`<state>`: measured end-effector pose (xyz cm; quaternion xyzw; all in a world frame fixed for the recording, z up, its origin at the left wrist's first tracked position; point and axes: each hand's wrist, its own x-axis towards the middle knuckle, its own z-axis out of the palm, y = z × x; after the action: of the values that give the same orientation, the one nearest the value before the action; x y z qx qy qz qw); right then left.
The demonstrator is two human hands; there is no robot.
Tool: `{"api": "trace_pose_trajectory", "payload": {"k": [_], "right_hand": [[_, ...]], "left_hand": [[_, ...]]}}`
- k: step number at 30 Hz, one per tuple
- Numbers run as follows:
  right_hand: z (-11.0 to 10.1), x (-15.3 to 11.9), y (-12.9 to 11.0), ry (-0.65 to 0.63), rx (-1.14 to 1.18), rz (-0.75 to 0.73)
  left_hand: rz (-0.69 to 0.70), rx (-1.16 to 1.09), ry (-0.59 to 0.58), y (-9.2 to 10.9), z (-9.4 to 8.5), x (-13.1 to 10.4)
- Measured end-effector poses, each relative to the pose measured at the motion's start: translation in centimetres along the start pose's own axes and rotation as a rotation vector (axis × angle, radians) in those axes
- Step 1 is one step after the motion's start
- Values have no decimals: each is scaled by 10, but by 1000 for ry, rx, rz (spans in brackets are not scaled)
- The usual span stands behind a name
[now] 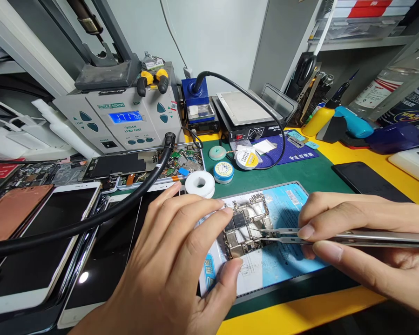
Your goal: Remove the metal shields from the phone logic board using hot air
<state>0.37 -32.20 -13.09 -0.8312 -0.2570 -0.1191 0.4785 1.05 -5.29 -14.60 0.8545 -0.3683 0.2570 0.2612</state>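
A phone circuit board (242,221) lies on a blue and white printed card (289,265) over the green mat. My left hand (174,251) steadies the board's left side, index fingertip at its upper corner and thumb by its lower edge. In my right hand (356,237), a pair of metal tweezers (349,236) is pinched between thumb and fingers. The tweezer tips are slightly apart and reach over the middle of the board. Whether they grip any small part there I cannot tell.
A hot-air station (125,114) stands at the back left, its black hose (125,209) crossing several phones. White tape roll (199,184) and round tins (223,172) sit behind the board. A heating plate (247,109) stands farther back; a dark phone (368,181) lies right.
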Motion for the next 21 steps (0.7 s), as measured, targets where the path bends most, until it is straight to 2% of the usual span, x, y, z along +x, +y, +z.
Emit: {"api": "trace_pose_trajectory", "payload": {"k": [21], "right_hand": [[1, 1, -2, 6, -16, 23]], "left_hand": [[3, -5, 1, -1, 2, 1]]}}
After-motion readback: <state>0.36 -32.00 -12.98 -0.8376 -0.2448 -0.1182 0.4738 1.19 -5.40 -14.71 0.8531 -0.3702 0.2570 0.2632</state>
